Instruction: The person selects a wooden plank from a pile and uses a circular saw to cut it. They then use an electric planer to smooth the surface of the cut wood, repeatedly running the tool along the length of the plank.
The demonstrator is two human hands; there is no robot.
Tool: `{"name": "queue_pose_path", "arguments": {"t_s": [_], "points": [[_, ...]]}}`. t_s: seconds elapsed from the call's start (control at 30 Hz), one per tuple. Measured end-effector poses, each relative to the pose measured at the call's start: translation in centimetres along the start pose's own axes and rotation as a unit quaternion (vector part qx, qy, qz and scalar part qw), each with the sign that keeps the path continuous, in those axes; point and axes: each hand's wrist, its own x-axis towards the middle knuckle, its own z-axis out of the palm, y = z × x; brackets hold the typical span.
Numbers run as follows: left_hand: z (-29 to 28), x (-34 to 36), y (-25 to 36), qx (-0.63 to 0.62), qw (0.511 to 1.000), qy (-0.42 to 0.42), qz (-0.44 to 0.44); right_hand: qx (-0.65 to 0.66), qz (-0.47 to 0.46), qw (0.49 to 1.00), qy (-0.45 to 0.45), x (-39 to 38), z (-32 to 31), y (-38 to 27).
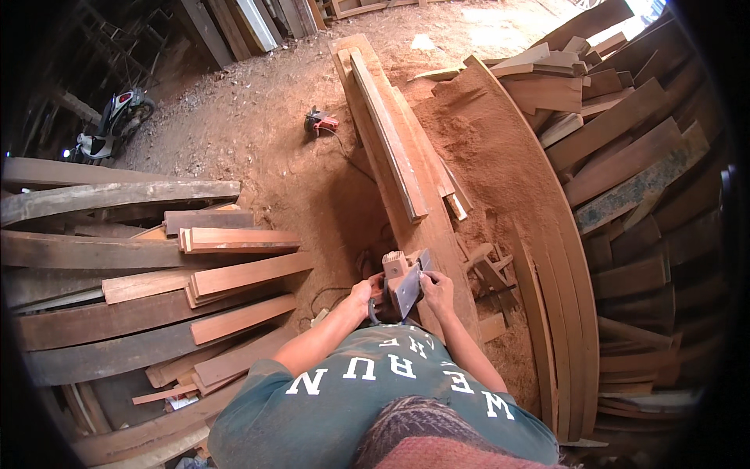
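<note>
Close in front of my body, a handheld electric planer [406, 295] is tilted so that its flat grey metal sole shows. My left hand [362, 295] is closed around the planer's handle on its left side. At the sole's right edge, the fingers of my right hand [438, 291] are pinched together against the metal; whether anything small sits between them is hidden. Beneath and beyond the planer runs a long, wide wooden plank bench [437, 250]. A narrower timber piece [388, 141] lies lengthwise on it, its near end short of the planer.
A red power tool [321, 122] with a cord sits on the dusty ground left of the bench. Stacked boards [242, 280] fill the left side. A curved board [564, 258] and a sawdust heap [484, 133] lie on the right, before more piled timber. A motorbike [116, 125] stands far left.
</note>
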Motion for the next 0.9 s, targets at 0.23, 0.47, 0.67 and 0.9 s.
{"name": "queue_pose_path", "arguments": {"t_s": [0.23, 0.47, 0.67, 0.9], "points": [[-2.4, 2.0, -0.8, -0.017, 1.0, -0.003, 0.02, -0.052, -0.15, 0.986, -0.044, -5.7, -0.4, -4.6], [-4.9, 4.2, -2.1, -0.001, 0.999, -0.006, 0.041, -0.093, -0.281, 0.955, -0.012, -5.3, 0.9, -6.8], [-6.1, 5.7, -3.3, 0.042, 0.998, -0.026, 0.035, -0.138, -0.171, 0.976, 0.004, -2.3, 0.0, -1.9], [-2.9, 3.1, -2.1, -0.001, 1.0, 0.01, 0.005, -0.117, -0.168, 0.978, -0.037, -1.4, -1.4, -1.9]]}}
